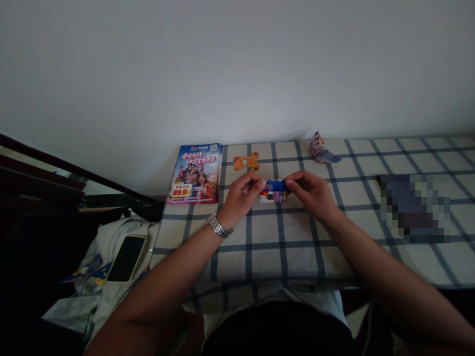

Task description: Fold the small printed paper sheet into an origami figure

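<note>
Nearest, below and left of the left hand (243, 200), a phone with a dark screen and pale case (126, 258) lies on crumpled white material (106, 240). A silver metal-link watch (219, 225) circles the left wrist. Over the surface, spread with pale cloth in blue-grey checks (245, 262), the left hand and the right hand (313, 195) each pinch one side of a small blue, multicoloured printed paper (274, 187), thumbs toward the viewer. It looks partly folded, so shaping seems under way; how many creases are left I cannot tell. Right of the hands lies a dark, pixelated thing (415, 207). Beyond the left hand, blue-and-red glossy leaflets (195, 173) lie stacked flat, apparently unfolded; nearby is an orange-brown bear figure (247, 161). Beyond the right hand sits a crumpled red, white and blue printed paper (321, 150), near the plain pale wall (260, 69)
</note>
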`<state>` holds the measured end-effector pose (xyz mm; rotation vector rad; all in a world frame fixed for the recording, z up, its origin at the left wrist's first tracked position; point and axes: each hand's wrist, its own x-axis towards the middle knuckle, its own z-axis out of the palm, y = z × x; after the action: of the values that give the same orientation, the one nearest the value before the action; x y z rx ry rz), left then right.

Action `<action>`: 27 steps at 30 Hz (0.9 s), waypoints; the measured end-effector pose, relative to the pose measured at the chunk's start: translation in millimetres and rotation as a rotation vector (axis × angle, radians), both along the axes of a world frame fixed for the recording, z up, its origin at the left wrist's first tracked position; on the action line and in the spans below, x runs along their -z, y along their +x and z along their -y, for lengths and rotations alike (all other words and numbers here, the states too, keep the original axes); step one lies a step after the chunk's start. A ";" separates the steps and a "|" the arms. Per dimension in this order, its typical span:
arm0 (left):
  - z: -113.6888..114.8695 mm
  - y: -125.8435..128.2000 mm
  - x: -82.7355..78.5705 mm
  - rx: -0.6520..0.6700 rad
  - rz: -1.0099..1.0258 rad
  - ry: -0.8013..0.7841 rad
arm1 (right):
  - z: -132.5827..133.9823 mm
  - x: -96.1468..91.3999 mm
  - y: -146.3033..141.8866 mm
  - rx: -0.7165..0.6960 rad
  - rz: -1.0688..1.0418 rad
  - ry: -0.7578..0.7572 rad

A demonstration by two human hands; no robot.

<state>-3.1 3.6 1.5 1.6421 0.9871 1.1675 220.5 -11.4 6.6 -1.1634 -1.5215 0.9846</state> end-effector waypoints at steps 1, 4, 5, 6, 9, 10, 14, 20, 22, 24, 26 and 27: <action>0.1 0.1 0.1 -0.006 -0.013 0.004 | 0.2 -0.1 0.0 -0.001 0.004 -0.003; 1.0 0.6 -0.5 -0.021 -0.016 0.013 | 0.3 0.1 -0.3 0.002 0.022 -0.008; 1.4 0.8 -0.9 -0.026 -0.011 0.013 | 0.2 0.4 -0.5 0.004 0.026 -0.007; 1.8 1.0 -1.4 -0.031 -0.011 0.012 | -0.1 0.9 -0.7 0.007 0.028 -0.007; 2.6 1.3 -2.9 -0.035 -0.038 0.017 | -0.7 1.9 -0.9 0.021 0.029 -0.010; 2.6 1.2 -3.1 -0.034 -0.049 0.025 | -0.7 2.0 -0.8 0.027 0.027 -0.010; 1.0 0.1 -1.2 -0.019 -0.068 0.041 | -0.7 1.4 0.3 0.036 0.031 -0.004; 0.0 -2.0 1.6 0.041 -0.129 0.029 | -3.9 4.0 3.7 0.016 0.080 -0.013; 0.9 -1.9 0.6 0.056 -0.165 0.050 | -4.3 4.6 4.8 -0.002 0.129 -0.005; 1.9 -1.1 -0.1 0.086 -0.193 0.059 | -3.6 4.2 5.3 -0.034 0.177 0.011; 2.4 -0.1 -0.2 0.116 -0.219 0.055 | -2.2 3.2 4.9 -0.067 0.203 0.018; 2.5 0.4 0.0 0.125 -0.227 0.048 | -1.5 2.7 4.5 -0.079 0.208 0.015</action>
<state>-2.7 1.1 1.5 1.8776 0.9858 0.9432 225.0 -10.0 3.9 -1.2336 -1.7484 0.9247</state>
